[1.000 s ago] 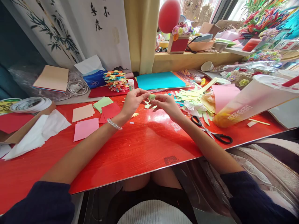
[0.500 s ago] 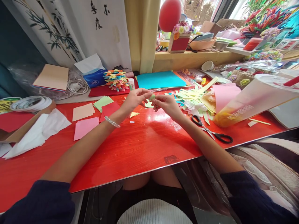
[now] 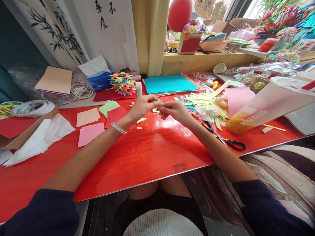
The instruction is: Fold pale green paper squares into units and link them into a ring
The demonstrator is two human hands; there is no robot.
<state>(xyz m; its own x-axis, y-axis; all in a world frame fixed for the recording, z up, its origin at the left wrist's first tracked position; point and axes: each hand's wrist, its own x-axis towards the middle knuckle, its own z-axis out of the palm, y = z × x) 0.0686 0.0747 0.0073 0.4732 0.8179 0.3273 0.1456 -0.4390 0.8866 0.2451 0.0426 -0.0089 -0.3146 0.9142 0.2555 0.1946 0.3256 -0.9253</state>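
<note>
Above the middle of the red table [image 3: 137,164], my left hand [image 3: 144,105] and my right hand [image 3: 174,111] meet fingertip to fingertip. Both pinch a small piece of green paper [image 3: 159,101], mostly hidden by the fingers. A glue stick [image 3: 139,89] stands upright just behind my left hand. To the left lie green paper squares [image 3: 108,107], a red one [image 3: 116,115], peach ones [image 3: 87,117] and pink ones [image 3: 91,135]. A pile of cut paper strips [image 3: 200,102] lies to the right of my right hand.
Open scissors [image 3: 223,137] rest near my right forearm. A tilted drink cup [image 3: 261,108] stands at the right. At the back are a folded-paper cluster [image 3: 122,83], blue paper sheets [image 3: 169,83] and a tissue pack [image 3: 98,81]. A cardboard box [image 3: 31,129] sits at the left.
My fingertips have closed further over the green paper, so less of it shows. My hands stay in nearly the same place.
</note>
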